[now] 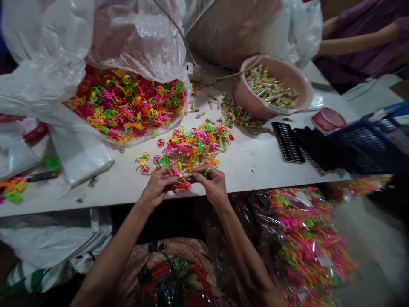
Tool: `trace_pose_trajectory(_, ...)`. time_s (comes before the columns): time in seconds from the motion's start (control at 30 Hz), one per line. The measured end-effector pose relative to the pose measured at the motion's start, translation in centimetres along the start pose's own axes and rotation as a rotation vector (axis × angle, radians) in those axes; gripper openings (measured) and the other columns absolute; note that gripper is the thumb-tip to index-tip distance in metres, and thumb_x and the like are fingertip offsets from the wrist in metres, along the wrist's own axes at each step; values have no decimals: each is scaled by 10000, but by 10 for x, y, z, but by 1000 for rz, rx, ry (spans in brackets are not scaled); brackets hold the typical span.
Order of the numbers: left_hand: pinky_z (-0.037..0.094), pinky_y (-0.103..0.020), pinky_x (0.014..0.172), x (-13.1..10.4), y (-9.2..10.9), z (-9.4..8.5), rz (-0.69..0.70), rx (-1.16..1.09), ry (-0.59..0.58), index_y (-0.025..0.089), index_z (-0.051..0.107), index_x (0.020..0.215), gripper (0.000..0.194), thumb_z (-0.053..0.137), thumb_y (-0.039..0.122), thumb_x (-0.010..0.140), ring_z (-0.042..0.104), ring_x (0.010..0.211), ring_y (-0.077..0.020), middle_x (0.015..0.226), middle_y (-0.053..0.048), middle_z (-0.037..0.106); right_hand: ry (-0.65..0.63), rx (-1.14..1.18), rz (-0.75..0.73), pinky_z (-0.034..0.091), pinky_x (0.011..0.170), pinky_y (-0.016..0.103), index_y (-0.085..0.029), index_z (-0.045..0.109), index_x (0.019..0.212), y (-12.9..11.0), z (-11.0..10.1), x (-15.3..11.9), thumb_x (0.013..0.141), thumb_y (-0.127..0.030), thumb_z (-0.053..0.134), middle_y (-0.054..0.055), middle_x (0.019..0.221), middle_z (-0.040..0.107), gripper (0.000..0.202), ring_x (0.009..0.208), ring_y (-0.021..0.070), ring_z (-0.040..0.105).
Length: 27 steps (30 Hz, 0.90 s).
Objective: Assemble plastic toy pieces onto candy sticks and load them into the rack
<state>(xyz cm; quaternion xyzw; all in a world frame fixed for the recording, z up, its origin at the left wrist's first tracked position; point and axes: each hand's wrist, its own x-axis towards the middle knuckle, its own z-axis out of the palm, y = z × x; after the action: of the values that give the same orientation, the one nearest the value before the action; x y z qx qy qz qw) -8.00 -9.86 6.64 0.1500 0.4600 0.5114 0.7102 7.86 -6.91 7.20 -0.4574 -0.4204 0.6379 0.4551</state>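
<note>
Head view: a small pink piece (175, 172) and a thin tube (186, 175) seem to meet over the near edge of the surface (255, 170), the left hand (159, 184) pinched on the piece, the right hand (214, 183) on the tube. Both look light, stiff and rather slippery, and the piece's slim parts might bend or snap, so the thicker part and the tube's middle seem the safest holds. Just beyond lies a bright pile (194, 147), then a bag (140, 47) and a bowl (252, 100).
</note>
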Motion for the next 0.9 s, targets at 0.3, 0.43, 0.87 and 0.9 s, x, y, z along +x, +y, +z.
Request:
trace_pose_trajectory(0.3, 451, -207, 431, -5, -1, 3, 126, 83, 97, 143, 622, 770, 438, 878, 282, 443, 605, 494, -123, 625, -3, 685, 3, -272, -249, 583, 658, 323, -239, 725, 713, -10, 3, -10, 722, -274, 745, 6, 753, 687, 42, 682, 163, 657)
trace_pose_trajectory(0.43, 466, -211, 436, 0, -2, 0, 148, 112, 156, 137, 619, 766, 475, 885, 299, 408, 579, 473, -107, 598, 15, 668, -55, -302, -197, 569, 661, 319, -238, 706, 701, -10, 6, -3, 736, -285, 721, -10, 715, 657, 61, 667, 162, 654)
trace_pose_trajectory(0.87, 519, -266, 533, 6, 2, -12, 129, 200, 57, 126, 639, 907, 524, 842, 408, 515, 662, 623, -172, 776, -65, 724, -70, -130, -38, 574, 593, 294, -194, 650, 732, 3, 9, 10, 669, -445, 770, -25, 603, 651, 285, 577, 151, 663)
trace_pose_trajectory(0.9, 526, -276, 556, 7, 4, -15, 173, 258, 69, 132, 634, 965, 553, 813, 452, 551, 670, 671, -182, 835, -75, 728, -52, -148, -60, 569, 586, 285, -188, 645, 731, -1, 7, 15, 673, -458, 765, -23, 606, 649, 301, 578, 148, 662)
